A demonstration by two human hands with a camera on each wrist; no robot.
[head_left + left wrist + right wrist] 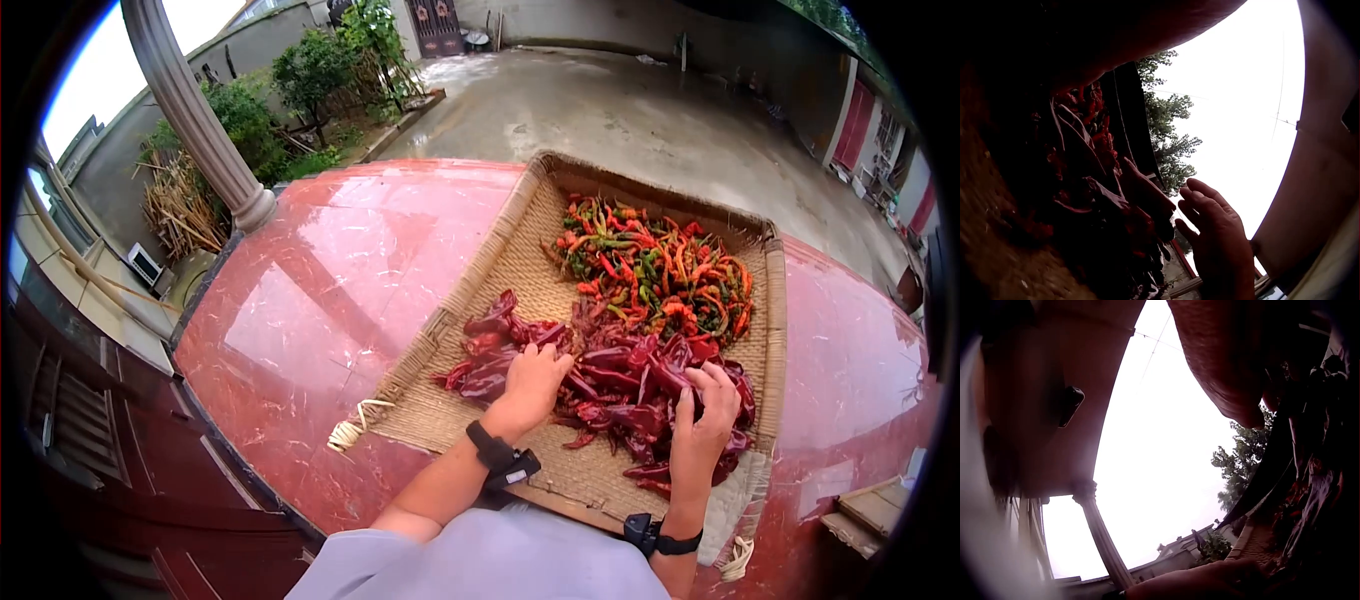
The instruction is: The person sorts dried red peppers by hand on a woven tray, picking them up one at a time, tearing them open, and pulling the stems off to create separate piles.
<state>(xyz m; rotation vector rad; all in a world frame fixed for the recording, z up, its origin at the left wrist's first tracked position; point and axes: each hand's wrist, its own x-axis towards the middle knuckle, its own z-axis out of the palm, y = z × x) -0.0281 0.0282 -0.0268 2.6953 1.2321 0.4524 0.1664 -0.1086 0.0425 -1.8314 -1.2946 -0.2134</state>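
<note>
A heap of dark red dried chili peppers (615,385) lies on the near half of a woven tray (490,265). My left hand (532,388) is down on the left part of the heap, fingertips among the peppers and partly hidden; I cannot tell whether they grip one. Over the heap's right side is my right hand (708,412), thumb apart from loosely bent fingers and nothing visibly held. The left wrist view also shows that right hand (1213,240) beside dark pods (1144,190). Low in the right wrist view, the left hand (1200,581) reaches toward the peppers.
Smaller red, orange and green chilies (660,265) fill the tray's far half. The tray stands on a glossy red stone surface (350,270). A fluted column (205,115) rises at the left, a wooden stool (870,515) sits at the right, and a wet concrete yard (590,105) lies beyond.
</note>
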